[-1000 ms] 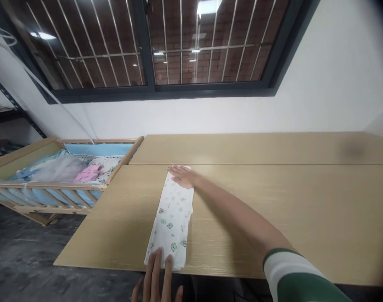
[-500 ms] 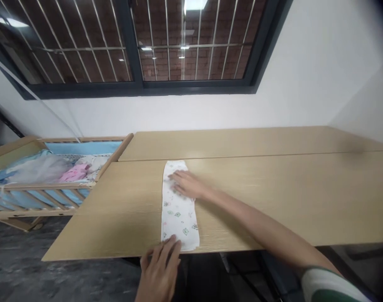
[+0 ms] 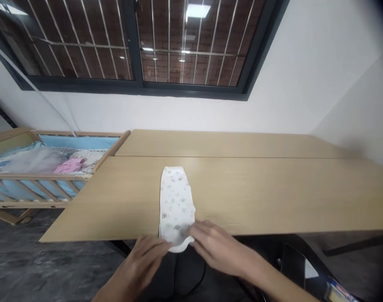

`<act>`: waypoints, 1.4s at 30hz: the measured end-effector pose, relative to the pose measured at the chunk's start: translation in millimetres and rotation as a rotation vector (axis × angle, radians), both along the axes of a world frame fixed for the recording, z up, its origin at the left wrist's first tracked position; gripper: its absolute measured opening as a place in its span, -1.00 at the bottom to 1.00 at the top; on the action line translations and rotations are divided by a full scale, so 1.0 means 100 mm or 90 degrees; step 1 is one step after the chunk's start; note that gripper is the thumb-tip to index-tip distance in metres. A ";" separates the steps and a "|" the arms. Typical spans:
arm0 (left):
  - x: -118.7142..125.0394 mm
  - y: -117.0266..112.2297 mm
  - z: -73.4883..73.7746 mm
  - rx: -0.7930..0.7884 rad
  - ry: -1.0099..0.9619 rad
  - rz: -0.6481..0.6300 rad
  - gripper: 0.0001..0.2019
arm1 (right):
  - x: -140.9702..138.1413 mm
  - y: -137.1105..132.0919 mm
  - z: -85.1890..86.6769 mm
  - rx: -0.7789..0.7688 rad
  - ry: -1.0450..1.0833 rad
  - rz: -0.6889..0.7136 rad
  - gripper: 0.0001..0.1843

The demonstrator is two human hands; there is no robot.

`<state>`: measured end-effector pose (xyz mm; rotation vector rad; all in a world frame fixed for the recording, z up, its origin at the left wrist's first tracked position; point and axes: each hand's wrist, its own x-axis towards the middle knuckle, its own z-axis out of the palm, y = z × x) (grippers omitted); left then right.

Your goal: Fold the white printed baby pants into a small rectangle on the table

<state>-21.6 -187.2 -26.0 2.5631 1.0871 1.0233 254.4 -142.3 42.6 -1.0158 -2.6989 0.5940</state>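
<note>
A white baby garment (image 3: 176,201) with small green prints lies folded into a long narrow strip on the wooden table (image 3: 257,193), running from the middle to the near edge. My left hand (image 3: 147,258) grips its near left corner at the table edge, fingers curled onto the cloth. My right hand (image 3: 214,247) comes in from the right and pinches the near right corner, fingers bent on the fabric. The near end hangs slightly over the edge between both hands.
A wooden baby crib (image 3: 46,167) with blue lining and a heap of pink and white clothes stands against the table's left end. A white wall and a barred window (image 3: 137,42) lie behind. Dark floor is below the table's front edge.
My right hand slid back along the garment from its far end to its near end. My left hand shifted from lying flat on the near edge to gripping the near corner.
</note>
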 end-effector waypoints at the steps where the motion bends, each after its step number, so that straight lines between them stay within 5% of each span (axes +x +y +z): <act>1: 0.00 0.04 0.12 -0.022 -0.033 0.000 -0.62 | 0.01 0.04 0.15 -0.037 0.023 -0.011 -0.73; 4: 0.00 0.40 0.55 -0.037 -0.093 0.057 -0.74 | 0.00 0.38 0.47 -0.074 0.106 -0.037 -0.72; 8: 0.08 1.27 0.99 -0.139 -0.055 0.177 -0.72 | -0.13 1.24 0.45 -0.049 0.219 -0.144 -0.70; 12: 0.25 2.06 1.04 -0.203 0.018 0.259 -0.74 | -0.32 2.05 0.14 -0.075 0.236 -0.314 -0.66; 15: 0.35 2.30 0.93 -0.218 0.065 0.291 -0.74 | -0.39 2.33 -0.08 -0.085 0.202 -0.346 -0.71; 19: 0.46 1.99 0.75 -0.178 0.109 0.347 -0.64 | -0.39 2.23 -0.16 -0.043 0.200 -0.301 -0.56; 23: 0.62 1.24 0.39 -0.130 0.153 0.326 -0.56 | -0.47 1.75 -0.01 0.057 0.145 -0.014 -0.44; 27: 0.76 0.77 -0.10 0.005 0.200 0.303 -0.60 | -0.64 1.25 0.06 -0.031 0.059 0.237 -0.40; 30: 0.80 0.72 -0.33 0.072 0.203 0.326 -0.65 | -0.71 1.17 -0.07 -0.098 0.027 0.295 -0.37; 34: 0.80 0.76 -0.40 0.108 0.222 0.361 -0.64 | -0.63 1.57 -0.33 -0.112 -0.042 0.247 -0.35; 39: 0.79 0.77 -0.43 0.126 0.220 0.366 -0.55 | -0.48 2.40 -0.52 0.007 -0.083 0.104 -0.33; 42: 0.79 0.78 -0.43 0.116 0.226 0.354 -0.58 | -0.46 2.67 -0.60 0.075 -0.086 0.083 -0.31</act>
